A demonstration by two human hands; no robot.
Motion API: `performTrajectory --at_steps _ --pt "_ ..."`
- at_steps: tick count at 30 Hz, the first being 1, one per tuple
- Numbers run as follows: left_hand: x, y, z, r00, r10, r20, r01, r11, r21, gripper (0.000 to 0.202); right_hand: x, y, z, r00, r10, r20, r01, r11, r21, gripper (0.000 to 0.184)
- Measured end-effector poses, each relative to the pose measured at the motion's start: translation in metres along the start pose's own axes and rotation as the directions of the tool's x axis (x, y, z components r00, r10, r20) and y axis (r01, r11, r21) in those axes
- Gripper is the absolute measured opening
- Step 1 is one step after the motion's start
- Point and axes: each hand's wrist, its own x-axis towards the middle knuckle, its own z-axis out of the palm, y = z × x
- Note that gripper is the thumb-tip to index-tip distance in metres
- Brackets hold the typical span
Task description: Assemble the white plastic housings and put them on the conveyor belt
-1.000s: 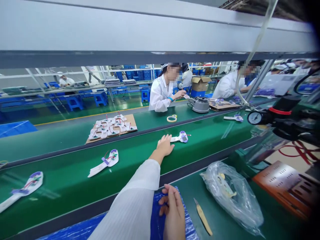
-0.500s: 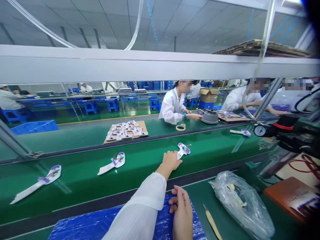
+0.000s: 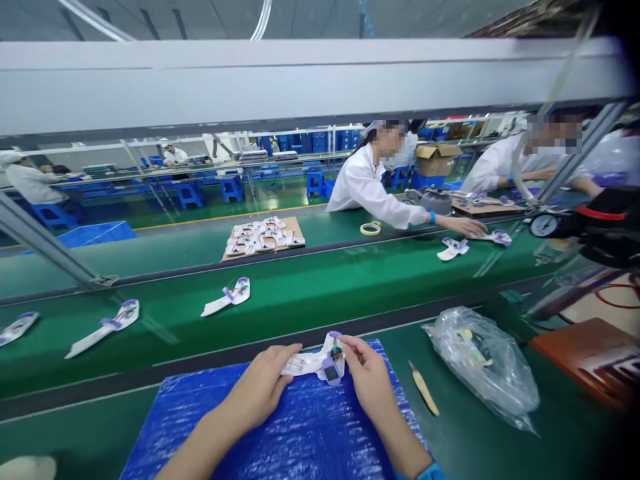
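A white plastic handle shell point(image 3: 305, 363) with purple parts, a small green board and a red wire is held over the blue film-covered mat point(image 3: 295, 427). My left hand point(image 3: 267, 380) is closed on its narrow end, thumb and fingers around the handle. At the wider end, my right hand point(image 3: 367, 370) is closed with its fingertips at the edge, beside the green board and red wire. What those fingertips grip exactly is partly hidden. To the right of the mat lies a knife with a pale yellow handle point(image 3: 425, 392).
Similar shells point(image 3: 227, 298) lie along the green conveyor belt point(image 3: 310, 287). Across it, a co-worker's hand point(image 3: 465, 225) reaches onto the belt at a shell. Cardboard point(image 3: 300, 241) there holds several shells, near a tape roll point(image 3: 371, 229). A clear plastic bag point(image 3: 485, 367) sits right.
My left hand has come back from the belt to the mat with the shell. My right hand has joined it there. The co-worker's arm now stretches over the belt. My view has tilted down.
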Motion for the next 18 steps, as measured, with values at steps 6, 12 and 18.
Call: performTrajectory --at_steps 6,12,18 --pt "-0.034 0.038 0.027 0.977 -0.010 -0.212 0.017 0.999 0.028 0.031 -0.009 -0.007 -0.003 0.937 0.049 0.347 0.017 0.982 -0.186 0.028" --pt "-0.010 0.065 0.062 0.941 -0.143 -0.308 0.162 0.986 0.039 0.017 -0.006 -0.016 -0.009 0.902 0.028 0.432 0.085 0.967 -0.240 0.024" --pt "-0.004 0.053 0.071 0.893 -0.158 -0.421 0.144 0.987 -0.065 0.014 -0.004 -0.015 -0.013 0.846 0.059 0.529 0.111 0.953 -0.283 0.025"
